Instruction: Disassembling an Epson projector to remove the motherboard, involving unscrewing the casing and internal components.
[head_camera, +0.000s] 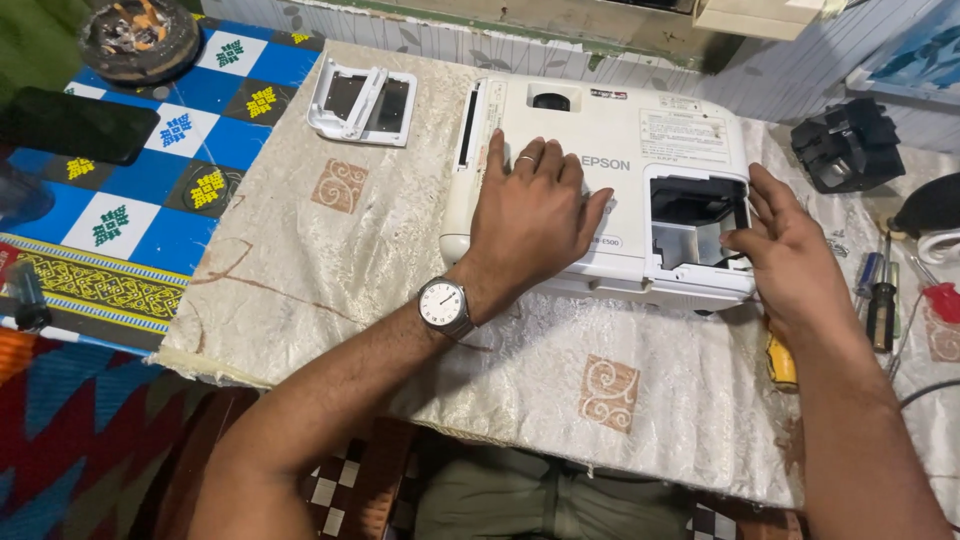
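Two hands work on the white projector (600, 190), which lies on a cream cloth (330, 270). The left hand (530, 215) presses flat and open on its casing, seemingly to steady it. The right hand (790, 260) curls loosely at the open compartment (695, 220), grasping nothing. Left of the projector lies a detached white cover (362, 102); right of it, a black part (848, 145) and screwdrivers (882, 300).

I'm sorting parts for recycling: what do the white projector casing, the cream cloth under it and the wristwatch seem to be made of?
The white projector casing looks like moulded plastic, matt, with smooth rounded edges. The cream cloth seems a woven fabric with a slight sheen and raised swirl patterns. The wristwatch on the left hand appears metal, silvery and shiny; its strap is mostly hidden.
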